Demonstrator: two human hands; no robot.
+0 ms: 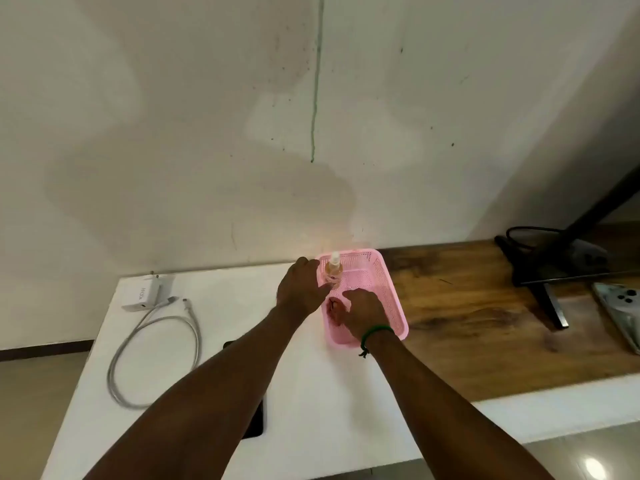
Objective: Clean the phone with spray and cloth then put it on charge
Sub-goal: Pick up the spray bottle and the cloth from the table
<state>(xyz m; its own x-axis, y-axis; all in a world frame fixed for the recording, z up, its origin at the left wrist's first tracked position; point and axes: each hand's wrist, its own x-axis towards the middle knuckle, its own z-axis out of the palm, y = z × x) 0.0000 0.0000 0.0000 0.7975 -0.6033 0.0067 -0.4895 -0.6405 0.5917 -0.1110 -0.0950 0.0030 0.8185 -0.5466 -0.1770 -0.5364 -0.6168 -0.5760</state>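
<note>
A small spray bottle (334, 271) with amber liquid and a white top stands upright in the far left corner of a pink mesh basket (384, 289). My left hand (301, 287) is beside it with fingers spread around the bottle; a firm grip does not show. My right hand (363, 308) is palm down inside the basket, its fingers over a small reddish thing (334, 302) that is mostly hidden. A black phone (255, 422) lies flat on the white table (304, 393), largely covered by my left forearm. A white charger (145, 292) with its looped cable (156, 344) lies at the table's left.
To the right is a wooden tabletop (467, 306) with a black monitor stand (554, 271) and a second, light-coloured phone (620, 306) at the right edge. A wall runs directly behind both tables. The white table's left edge drops to the floor.
</note>
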